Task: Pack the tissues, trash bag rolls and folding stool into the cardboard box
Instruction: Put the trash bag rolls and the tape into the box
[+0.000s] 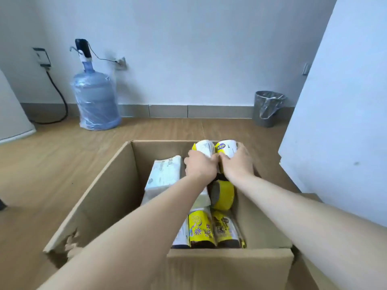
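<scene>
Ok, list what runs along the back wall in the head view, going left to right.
Wall socket plate → water jug with its pump top → second wall outlet → waste bin with a plastic liner.

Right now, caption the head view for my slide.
Left hand and right hand each lower a trash bag roll into the cardboard box beside tissue packs.
</scene>
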